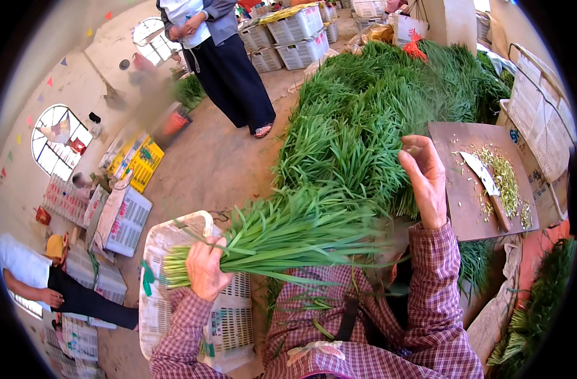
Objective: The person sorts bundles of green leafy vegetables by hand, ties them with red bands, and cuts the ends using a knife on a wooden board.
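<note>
A thick bunch of garlic chives (288, 237) lies across in front of me, with my left hand (206, 268) wrapped round its stems. The pale cut ends point left, over a white plastic crate (228, 316), while the leaves spread to the right. Raised beside the big heap of garlic chives (364, 114) is my right hand (426, 180), its fingers bent and the thumb apart from them; I see nothing clearly held there. To its right, a knife (487, 183) with a wooden handle rests on a brown cutting board (452, 208) among chopped stem bits.
More garlic chives (534, 316) lie at the lower right. A person in dark trousers (228, 76) stands beyond the heap, and another in a white top (23, 259) is at far left. Stacked white crates (301, 47) stand at the back; a yellow crate (143, 164) stands left.
</note>
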{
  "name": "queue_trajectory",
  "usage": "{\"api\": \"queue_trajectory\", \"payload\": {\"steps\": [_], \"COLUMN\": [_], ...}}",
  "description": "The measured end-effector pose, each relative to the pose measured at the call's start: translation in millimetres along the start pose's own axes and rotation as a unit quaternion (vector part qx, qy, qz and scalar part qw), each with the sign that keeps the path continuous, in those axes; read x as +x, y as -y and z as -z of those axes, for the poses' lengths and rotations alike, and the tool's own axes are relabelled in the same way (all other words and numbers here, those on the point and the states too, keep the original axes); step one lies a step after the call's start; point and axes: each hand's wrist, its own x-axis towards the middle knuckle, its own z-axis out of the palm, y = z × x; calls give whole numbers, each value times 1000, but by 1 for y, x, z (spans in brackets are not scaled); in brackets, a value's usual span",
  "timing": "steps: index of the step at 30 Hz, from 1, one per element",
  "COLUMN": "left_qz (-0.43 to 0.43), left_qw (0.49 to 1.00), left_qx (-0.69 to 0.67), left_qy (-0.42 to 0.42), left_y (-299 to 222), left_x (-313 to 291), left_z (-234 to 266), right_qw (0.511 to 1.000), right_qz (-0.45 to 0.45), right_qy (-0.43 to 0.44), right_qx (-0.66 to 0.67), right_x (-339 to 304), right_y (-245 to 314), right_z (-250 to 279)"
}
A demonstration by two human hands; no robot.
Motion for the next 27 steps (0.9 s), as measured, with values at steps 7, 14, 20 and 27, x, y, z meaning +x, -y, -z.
{"api": "queue_trajectory", "payload": {"steps": [7,14,20,27], "left_qz": [-59,-103,-116,-115], "left_qw": [995,990,987,988], "left_qx": [77,88,85,84], "left_qy": [-30,-40,-72,-60], "left_y": [8,9,9,6], "left_x": [12,20,23,24], "left_z": [14,21,24,26], "right_qw": [990,961,921,934], "right_qz": [23,117,77,69], "right_qy": [96,187,301,276], "right_qx": [-100,-165,-236,-217], "right_x": [-22,-29,-42,-59], "right_y": [21,15,-12,-34], "right_z": [-10,-34,-24,-43]}}
